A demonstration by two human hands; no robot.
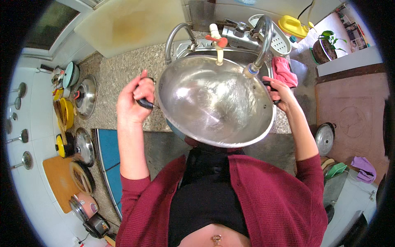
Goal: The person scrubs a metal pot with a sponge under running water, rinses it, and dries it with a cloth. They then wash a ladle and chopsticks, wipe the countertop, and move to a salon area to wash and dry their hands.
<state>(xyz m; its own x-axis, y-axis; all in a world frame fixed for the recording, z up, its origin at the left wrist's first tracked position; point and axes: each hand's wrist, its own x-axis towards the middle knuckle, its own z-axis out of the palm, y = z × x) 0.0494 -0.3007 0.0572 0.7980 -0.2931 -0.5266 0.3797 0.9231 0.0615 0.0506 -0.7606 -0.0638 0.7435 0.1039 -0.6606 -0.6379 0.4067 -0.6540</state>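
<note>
A large stainless-steel wok (213,105) is held in front of me over the front of the sink (176,51), its shiny wet-looking inside facing up towards me. My left hand (137,95) grips its black loop handle on the left. On the right side, my right hand (282,94) has its fingers around the other black handle. The wok is tilted, its right side over the basin. A curved metal faucet (267,40) with a blue-ringed nozzle reaches over the wok's upper right rim. Behind the rim stands a white tap with a red handle (217,41). Most of the basin is hidden.
A pink cloth (284,72) lies by the sink's right edge. Beyond are a white perforated drain tray (273,40), a yellow jug (291,26) and a potted plant (328,48). Steel lids (86,98) and a yellow bowl (67,112) line the granite counter (123,60) at left.
</note>
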